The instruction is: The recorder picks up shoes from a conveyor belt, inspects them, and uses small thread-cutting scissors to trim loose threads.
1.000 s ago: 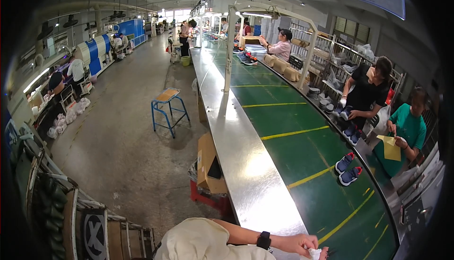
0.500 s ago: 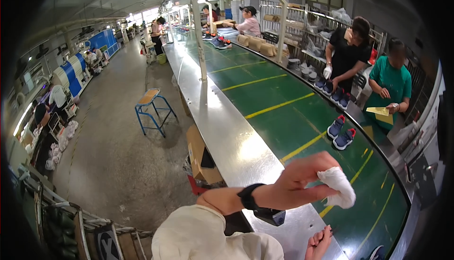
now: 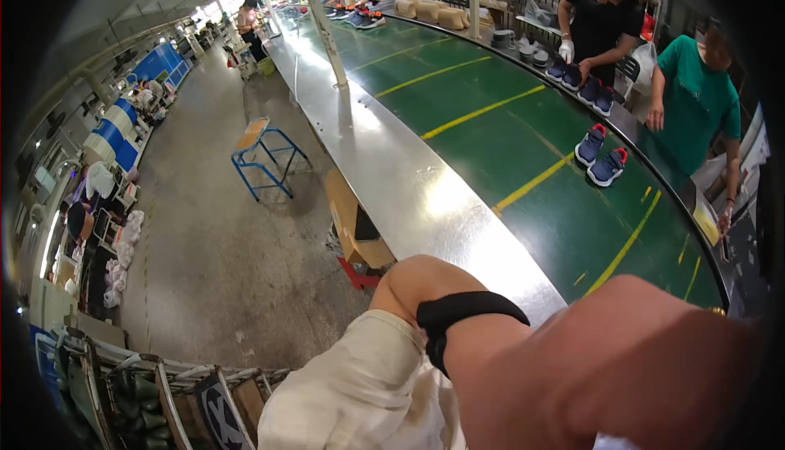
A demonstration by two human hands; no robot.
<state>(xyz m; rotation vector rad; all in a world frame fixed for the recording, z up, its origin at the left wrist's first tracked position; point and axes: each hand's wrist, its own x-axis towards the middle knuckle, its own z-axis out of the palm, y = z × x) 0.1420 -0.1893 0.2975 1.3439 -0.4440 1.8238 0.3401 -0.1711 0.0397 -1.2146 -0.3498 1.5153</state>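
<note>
My left hand looms large and blurred at the lower right, close to the camera, above the conveyor belt. A black band circles its wrist, and a cream sleeve covers the upper arm. Its fingers are hidden from sight. Below it, at the bottom edge, shows a small white patch, too little to make out. Beyond the hand a pair of navy shoes with red linings stands on the green belt, apart from it. My right hand is out of view.
A metal ledge runs along the belt's left side. Cartons and a blue-legged stool stand left of it. Across the belt, a person in black handles several navy shoes; a person in green stands nearer.
My left hand, which held a crumpled white cloth, has come closer to the camera and lower, hiding its fingers. My right hand has left the view. The view has shifted; the person in green leans lower.
</note>
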